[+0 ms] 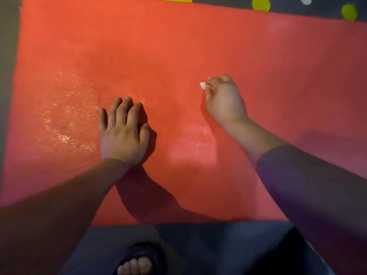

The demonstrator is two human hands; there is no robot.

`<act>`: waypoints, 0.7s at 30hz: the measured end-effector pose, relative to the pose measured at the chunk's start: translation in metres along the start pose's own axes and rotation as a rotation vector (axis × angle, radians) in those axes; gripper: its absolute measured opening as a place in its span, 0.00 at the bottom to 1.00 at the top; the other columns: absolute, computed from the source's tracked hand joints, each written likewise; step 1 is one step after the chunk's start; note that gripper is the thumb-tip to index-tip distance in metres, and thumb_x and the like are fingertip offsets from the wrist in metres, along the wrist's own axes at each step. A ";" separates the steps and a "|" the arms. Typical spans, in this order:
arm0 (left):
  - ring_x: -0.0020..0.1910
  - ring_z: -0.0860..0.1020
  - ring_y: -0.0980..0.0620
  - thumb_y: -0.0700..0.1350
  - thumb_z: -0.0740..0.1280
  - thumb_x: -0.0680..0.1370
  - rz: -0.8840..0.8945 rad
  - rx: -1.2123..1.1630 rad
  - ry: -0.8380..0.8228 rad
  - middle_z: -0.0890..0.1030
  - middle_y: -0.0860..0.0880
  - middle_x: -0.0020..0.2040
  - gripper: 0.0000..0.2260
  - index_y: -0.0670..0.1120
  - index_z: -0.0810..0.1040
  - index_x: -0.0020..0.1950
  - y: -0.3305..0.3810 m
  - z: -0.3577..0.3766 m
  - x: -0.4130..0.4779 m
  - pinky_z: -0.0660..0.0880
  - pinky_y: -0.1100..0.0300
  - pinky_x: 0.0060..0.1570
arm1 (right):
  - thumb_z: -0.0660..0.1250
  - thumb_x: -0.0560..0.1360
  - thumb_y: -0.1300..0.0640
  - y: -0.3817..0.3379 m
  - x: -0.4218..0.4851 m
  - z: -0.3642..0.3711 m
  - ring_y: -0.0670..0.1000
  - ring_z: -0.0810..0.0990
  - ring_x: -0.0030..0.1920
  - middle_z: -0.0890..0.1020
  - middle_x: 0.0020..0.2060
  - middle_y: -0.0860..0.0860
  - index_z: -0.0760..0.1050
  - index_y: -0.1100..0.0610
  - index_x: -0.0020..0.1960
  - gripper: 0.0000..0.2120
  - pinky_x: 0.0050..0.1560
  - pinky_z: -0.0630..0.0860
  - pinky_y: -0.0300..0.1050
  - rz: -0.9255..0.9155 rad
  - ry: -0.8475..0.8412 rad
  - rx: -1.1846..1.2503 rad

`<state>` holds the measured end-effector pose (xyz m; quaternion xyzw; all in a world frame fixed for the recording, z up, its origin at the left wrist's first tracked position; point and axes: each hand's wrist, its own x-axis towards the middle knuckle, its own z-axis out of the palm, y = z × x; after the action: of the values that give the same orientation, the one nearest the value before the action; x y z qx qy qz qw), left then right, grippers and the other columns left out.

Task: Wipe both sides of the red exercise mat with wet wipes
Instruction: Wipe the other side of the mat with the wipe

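Observation:
The red exercise mat (178,46) lies flat on the floor and fills most of the view. My left hand (123,132) rests palm down on the mat left of centre, fingers straight and together. My right hand (222,98) is curled into a fist on the mat right of centre, gripping a wet wipe (203,85); only a small white tip of the wipe shows past the fingers. Wet, shiny streaks (65,120) glisten on the mat to the left of my left hand.
Dark grey floor (8,56) borders the mat on the left and at the front. Beyond the far edge lie yellow dots (261,3) and a white dot (306,0) on dark flooring. My foot in a dark sandal (139,262) stands at the bottom.

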<state>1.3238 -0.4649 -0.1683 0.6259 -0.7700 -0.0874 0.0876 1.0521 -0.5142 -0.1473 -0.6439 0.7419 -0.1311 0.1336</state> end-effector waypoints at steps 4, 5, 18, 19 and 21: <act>0.81 0.57 0.43 0.54 0.59 0.78 0.004 -0.004 0.006 0.66 0.45 0.79 0.27 0.47 0.68 0.76 -0.001 0.001 0.000 0.50 0.37 0.78 | 0.62 0.77 0.58 -0.032 -0.082 0.009 0.61 0.80 0.47 0.79 0.47 0.56 0.81 0.58 0.52 0.10 0.48 0.79 0.55 -0.279 -0.174 0.060; 0.81 0.57 0.43 0.54 0.59 0.78 0.005 -0.002 0.011 0.66 0.44 0.79 0.27 0.47 0.68 0.76 -0.002 0.000 0.000 0.50 0.37 0.78 | 0.64 0.76 0.61 -0.038 -0.105 0.007 0.61 0.79 0.47 0.79 0.46 0.57 0.81 0.60 0.52 0.08 0.49 0.78 0.56 -0.373 -0.247 0.083; 0.81 0.58 0.42 0.53 0.61 0.78 0.014 -0.007 0.024 0.67 0.44 0.78 0.26 0.47 0.69 0.76 -0.004 0.001 -0.002 0.50 0.37 0.78 | 0.60 0.75 0.60 -0.019 -0.070 0.005 0.63 0.79 0.49 0.80 0.48 0.58 0.81 0.58 0.53 0.12 0.51 0.78 0.57 -0.113 -0.003 -0.045; 0.81 0.58 0.42 0.53 0.61 0.78 0.013 -0.006 0.027 0.67 0.44 0.78 0.27 0.47 0.69 0.76 -0.004 0.001 -0.002 0.50 0.37 0.78 | 0.60 0.75 0.61 -0.032 -0.095 0.006 0.63 0.79 0.50 0.81 0.49 0.58 0.81 0.59 0.54 0.13 0.52 0.78 0.56 -0.192 -0.050 0.003; 0.81 0.58 0.42 0.53 0.61 0.78 0.013 -0.006 0.029 0.67 0.44 0.78 0.27 0.47 0.69 0.76 -0.005 0.001 -0.002 0.50 0.37 0.78 | 0.59 0.75 0.61 -0.054 -0.146 0.006 0.61 0.80 0.51 0.81 0.51 0.57 0.81 0.59 0.56 0.14 0.53 0.78 0.54 -0.341 -0.217 0.088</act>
<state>1.3289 -0.4635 -0.1708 0.6219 -0.7723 -0.0802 0.1013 1.1235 -0.3770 -0.1286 -0.7641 0.5968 -0.1143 0.2166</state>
